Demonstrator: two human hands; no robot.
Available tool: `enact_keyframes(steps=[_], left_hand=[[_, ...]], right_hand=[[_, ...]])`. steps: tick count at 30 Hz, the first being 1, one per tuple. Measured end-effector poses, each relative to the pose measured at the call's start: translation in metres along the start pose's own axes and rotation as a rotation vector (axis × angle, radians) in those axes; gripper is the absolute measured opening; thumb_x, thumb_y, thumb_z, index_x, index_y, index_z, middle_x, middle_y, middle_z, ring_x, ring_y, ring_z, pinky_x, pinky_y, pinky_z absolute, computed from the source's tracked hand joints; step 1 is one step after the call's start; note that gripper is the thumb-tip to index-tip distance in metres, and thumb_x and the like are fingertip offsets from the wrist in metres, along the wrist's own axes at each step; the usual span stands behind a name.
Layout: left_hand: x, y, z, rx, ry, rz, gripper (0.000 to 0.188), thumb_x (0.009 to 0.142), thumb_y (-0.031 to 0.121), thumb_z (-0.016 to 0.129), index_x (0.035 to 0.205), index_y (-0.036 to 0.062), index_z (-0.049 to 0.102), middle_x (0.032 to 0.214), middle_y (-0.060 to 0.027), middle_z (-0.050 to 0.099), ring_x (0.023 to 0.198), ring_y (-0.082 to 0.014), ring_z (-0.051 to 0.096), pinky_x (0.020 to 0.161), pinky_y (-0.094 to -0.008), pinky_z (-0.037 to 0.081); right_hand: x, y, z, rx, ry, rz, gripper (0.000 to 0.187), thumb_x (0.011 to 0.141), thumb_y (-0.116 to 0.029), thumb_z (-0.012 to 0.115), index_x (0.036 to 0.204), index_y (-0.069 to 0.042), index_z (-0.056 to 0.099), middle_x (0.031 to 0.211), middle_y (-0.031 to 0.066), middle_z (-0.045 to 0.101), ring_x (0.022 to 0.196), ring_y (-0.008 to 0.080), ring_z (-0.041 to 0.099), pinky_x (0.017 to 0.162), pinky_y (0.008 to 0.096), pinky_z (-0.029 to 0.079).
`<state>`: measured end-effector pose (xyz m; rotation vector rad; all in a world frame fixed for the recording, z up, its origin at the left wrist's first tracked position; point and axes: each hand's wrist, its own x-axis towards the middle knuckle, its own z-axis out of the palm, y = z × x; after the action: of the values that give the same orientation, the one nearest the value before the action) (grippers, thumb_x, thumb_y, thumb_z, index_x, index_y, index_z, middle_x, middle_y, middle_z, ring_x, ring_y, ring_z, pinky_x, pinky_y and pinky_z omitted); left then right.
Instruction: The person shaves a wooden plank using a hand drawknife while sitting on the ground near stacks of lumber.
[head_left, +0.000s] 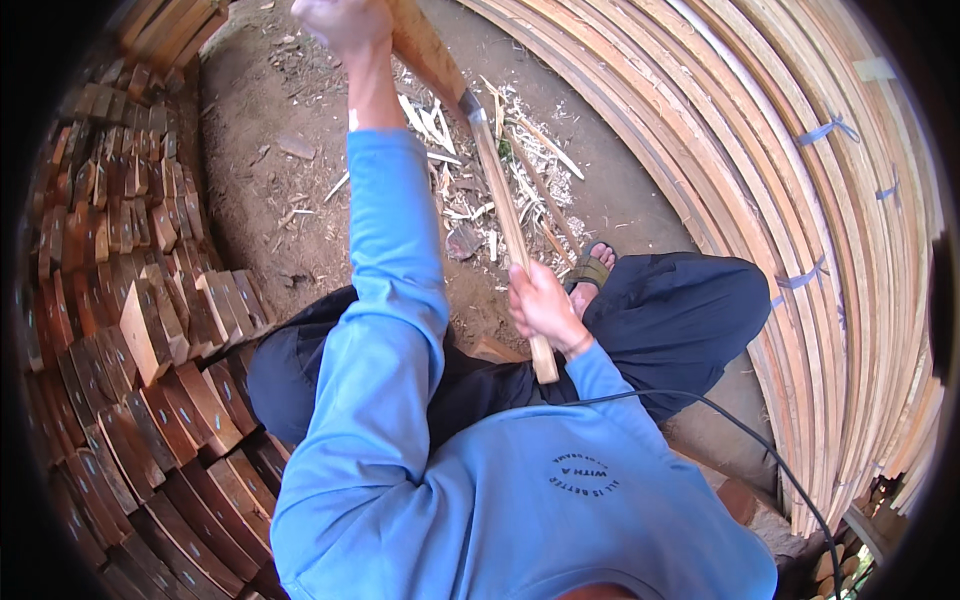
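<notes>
My left hand (348,25) is raised at the top edge, its fingers closed, right beside a broad brown wooden piece (425,45). The frame edge cuts off what the fingers hold. That brown piece narrows down to a dark, metal-looking end (470,103). There it meets a pale squared wooden stick (505,205); I cannot tell whether they are joined. Low on this stick, my right hand (545,303) is wrapped round it, in front of my lap. The stick's near end pokes out below the fist, close to my dark trousers (690,320).
Wood shavings and splinters (475,190) litter the dirt ground (270,190) ahead. Stacked wooden blocks (150,330) rise on my left. Long planks (800,200) tied with strips stand along the right. My sandalled foot (592,270) is near the shavings. A black cable (740,425) crosses my right side.
</notes>
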<state>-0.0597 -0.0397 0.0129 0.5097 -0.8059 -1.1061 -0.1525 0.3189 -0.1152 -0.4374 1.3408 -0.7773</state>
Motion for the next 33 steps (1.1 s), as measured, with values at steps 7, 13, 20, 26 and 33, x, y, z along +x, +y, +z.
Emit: enact_keyframes(steps=[7,13,20,26,33], left_hand=[[-0.017,-0.019,0.008,0.297,-0.055,0.195,0.031,0.088,0.020,0.081,0.103,-0.0055,0.073,0.079,-0.0087,0.070,0.064,-0.0165,0.066,0.059,-0.0304,0.053],[0.009,-0.013,-0.001,0.325,-0.016,0.256,0.030,0.089,0.023,0.081,0.099,-0.0049,0.074,0.080,-0.0067,0.071,0.065,-0.0149,0.066,0.061,-0.0305,0.052],[-0.004,-0.020,0.012,0.294,-0.106,0.213,0.029,0.089,0.019,0.080,0.104,-0.0051,0.073,0.081,-0.0084,0.070,0.064,-0.0170,0.066,0.059,-0.0315,0.053],[-0.011,-0.018,0.018,0.086,-0.104,0.062,0.025,0.091,0.017,0.077,0.102,-0.0054,0.072,0.080,-0.0076,0.069,0.063,-0.0167,0.065,0.058,-0.0313,0.053],[-0.014,-0.015,0.025,0.283,-0.079,0.216,0.025,0.090,0.015,0.079,0.102,-0.0055,0.072,0.079,-0.0061,0.069,0.064,-0.0160,0.065,0.058,-0.0308,0.053]], right_hand=[[-0.025,0.018,-0.014,0.091,0.018,0.022,0.029,0.112,-0.035,0.043,0.094,-0.013,0.039,0.065,-0.0041,0.037,0.046,0.0078,0.037,0.036,0.0248,0.033],[-0.055,0.033,-0.021,0.141,-0.061,0.052,0.022,0.113,-0.029,0.042,0.097,-0.013,0.040,0.066,-0.0039,0.037,0.045,0.0069,0.035,0.036,0.0248,0.032],[-0.023,0.016,-0.024,0.208,-0.112,0.015,0.022,0.113,-0.030,0.041,0.099,-0.013,0.043,0.066,-0.0039,0.037,0.046,0.0066,0.035,0.038,0.0244,0.033],[-0.010,0.014,-0.026,0.040,-0.072,-0.005,0.023,0.114,-0.031,0.040,0.099,-0.013,0.039,0.066,-0.0044,0.037,0.046,0.0068,0.034,0.038,0.0244,0.033],[-0.046,0.030,-0.027,0.209,-0.039,0.101,0.024,0.113,-0.030,0.042,0.096,-0.013,0.041,0.062,-0.0029,0.038,0.042,0.0081,0.039,0.034,0.0258,0.034]])
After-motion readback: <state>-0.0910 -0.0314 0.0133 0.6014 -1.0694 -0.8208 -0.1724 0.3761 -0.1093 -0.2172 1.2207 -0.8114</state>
